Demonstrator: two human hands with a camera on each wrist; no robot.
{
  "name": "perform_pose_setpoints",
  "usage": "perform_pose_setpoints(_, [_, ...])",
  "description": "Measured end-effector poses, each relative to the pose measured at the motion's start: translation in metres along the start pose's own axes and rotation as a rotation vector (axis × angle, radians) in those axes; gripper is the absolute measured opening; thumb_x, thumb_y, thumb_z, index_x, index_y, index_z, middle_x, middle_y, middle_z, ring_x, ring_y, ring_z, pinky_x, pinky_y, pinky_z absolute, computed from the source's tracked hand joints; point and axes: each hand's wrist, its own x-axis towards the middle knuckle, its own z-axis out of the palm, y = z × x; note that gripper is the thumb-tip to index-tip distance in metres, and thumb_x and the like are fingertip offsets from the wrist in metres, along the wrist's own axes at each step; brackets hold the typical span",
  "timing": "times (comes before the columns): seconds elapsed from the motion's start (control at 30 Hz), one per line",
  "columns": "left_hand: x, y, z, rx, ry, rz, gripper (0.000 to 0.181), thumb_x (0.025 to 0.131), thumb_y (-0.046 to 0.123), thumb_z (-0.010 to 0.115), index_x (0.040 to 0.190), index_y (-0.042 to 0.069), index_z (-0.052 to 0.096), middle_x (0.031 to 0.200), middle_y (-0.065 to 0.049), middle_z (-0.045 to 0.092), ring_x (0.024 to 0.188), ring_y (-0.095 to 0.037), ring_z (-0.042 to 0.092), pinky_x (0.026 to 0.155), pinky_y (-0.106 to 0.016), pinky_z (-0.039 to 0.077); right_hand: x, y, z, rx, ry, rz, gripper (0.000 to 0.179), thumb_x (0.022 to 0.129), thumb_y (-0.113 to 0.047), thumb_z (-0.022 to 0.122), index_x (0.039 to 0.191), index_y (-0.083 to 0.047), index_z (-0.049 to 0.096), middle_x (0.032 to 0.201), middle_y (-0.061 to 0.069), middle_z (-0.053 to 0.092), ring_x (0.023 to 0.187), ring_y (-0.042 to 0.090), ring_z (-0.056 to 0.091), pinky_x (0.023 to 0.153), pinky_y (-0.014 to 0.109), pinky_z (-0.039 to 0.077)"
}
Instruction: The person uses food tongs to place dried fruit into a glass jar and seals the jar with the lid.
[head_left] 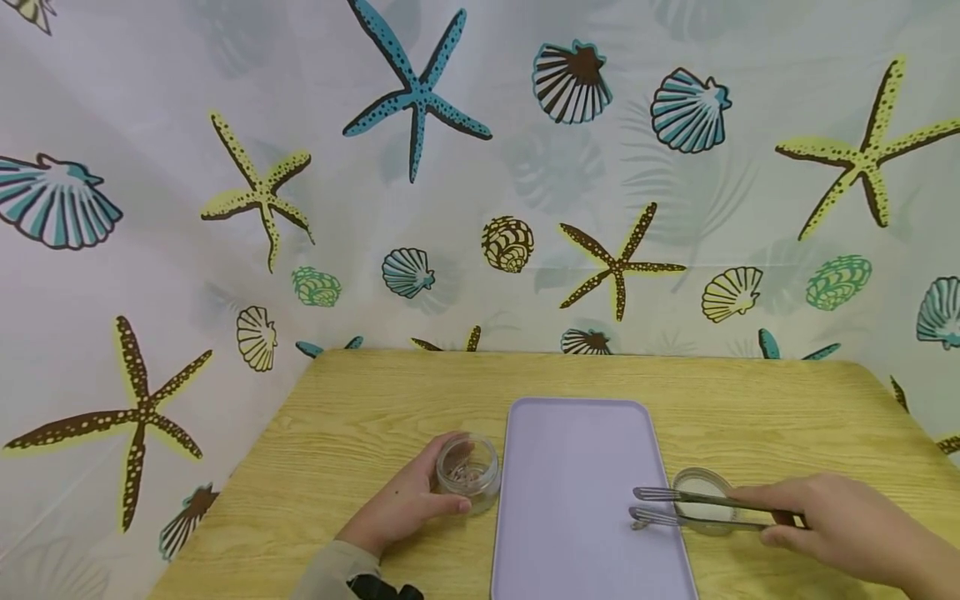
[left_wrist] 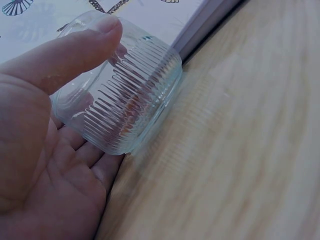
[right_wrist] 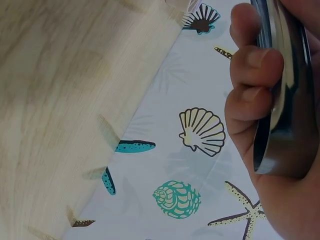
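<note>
Here my right hand (head_left: 840, 521) grips metal tweezers (head_left: 693, 508), tips over the near right of the lilac tray (head_left: 570, 467), above a small dark piece (head_left: 639, 526). My left hand (head_left: 401, 504) clasps the ribbed glass jar (head_left: 468, 472) just left of the tray. I judge pickup is underway; next, close precisely. Only the left wrist view shows the ribbing.

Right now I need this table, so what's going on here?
A person sits at the wooden table. Their left hand grips a small ribbed glass jar beside a lilac tray. Their right hand holds metal tweezers, tips over the tray's right edge, above the jar's lid.
</note>
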Motion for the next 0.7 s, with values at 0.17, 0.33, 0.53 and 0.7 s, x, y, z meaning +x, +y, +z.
perform_pose_setpoints(0.17, [0.000,0.000,0.000,0.010,0.004,0.003,0.094,0.083,0.033,0.085,0.158,0.024,0.028,0.158,0.001,0.040,0.148,-0.019,0.028,0.119,-0.048,0.021,-0.003,0.004,0.000,0.018,-0.054,0.003,0.048,0.092,-0.048,0.068,0.136,-0.029,0.066,0.090,-0.028,0.062,0.069,-0.005,0.049,0.059,0.026,0.041])
perform_pose_setpoints(0.33, [0.001,0.000,-0.001,0.012,0.007,-0.002,0.095,0.083,0.035,0.085,0.158,0.023,0.027,0.158,0.000,0.039,0.148,-0.020,0.028,0.119,-0.050,0.020,-0.002,-0.001,-0.001,-0.031,-0.039,0.023,0.044,0.090,-0.041,0.073,0.133,-0.032,0.068,0.089,-0.029,0.060,0.067,-0.005,0.048,0.057,0.025,0.040])
perform_pose_setpoints(0.53, [0.001,0.001,0.000,0.001,0.005,-0.005,0.093,0.084,0.033,0.084,0.157,0.025,0.028,0.158,0.000,0.040,0.148,-0.020,0.028,0.119,-0.050,0.021,0.000,-0.007,-0.001,-0.101,0.011,0.041,0.039,0.089,-0.037,0.075,0.128,-0.035,0.071,0.103,-0.016,0.073,0.068,-0.007,0.050,0.056,0.025,0.042])
perform_pose_setpoints(0.7, [0.001,0.001,0.000,-0.002,0.005,-0.008,0.093,0.084,0.032,0.084,0.158,0.024,0.028,0.158,0.000,0.040,0.148,-0.020,0.028,0.119,-0.051,0.020,0.001,-0.009,0.000,-0.141,0.055,0.025,0.037,0.091,-0.039,0.073,0.128,-0.036,0.071,0.108,-0.014,0.073,0.078,-0.008,0.056,0.059,0.027,0.047])
